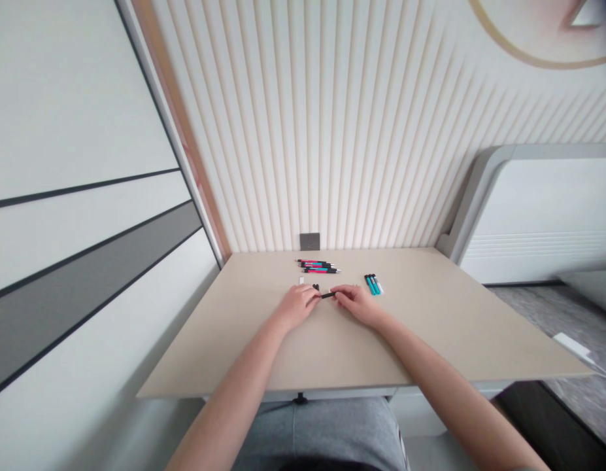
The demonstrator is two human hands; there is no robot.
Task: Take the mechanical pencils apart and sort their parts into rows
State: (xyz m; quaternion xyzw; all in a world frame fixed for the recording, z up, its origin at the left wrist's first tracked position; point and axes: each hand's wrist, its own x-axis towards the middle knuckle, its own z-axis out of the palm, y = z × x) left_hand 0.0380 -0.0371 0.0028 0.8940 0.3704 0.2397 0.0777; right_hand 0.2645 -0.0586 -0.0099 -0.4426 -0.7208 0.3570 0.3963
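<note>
Over the middle of the desk, my left hand (297, 306) pinches the left end of a slim black pen part (327, 295). The fingers of my right hand (357, 303) are closed on its right end, where a small pale bit shows. Just beyond my left fingers lie small black pieces (316, 286) and a small white piece (301, 280). Farther back is a row of pens (318, 266) in pink, teal and black. To the right of my right hand, several short barrels (374, 284) lie side by side, teal and white with black ends.
The beige desk (410, 353) meets a ribbed wall (303, 131) with a dark socket plate (310, 241). A white and grey cabinet (87, 261) stands at left. A bed's headboard (542, 216) is at right. My lap is under the desk's front edge.
</note>
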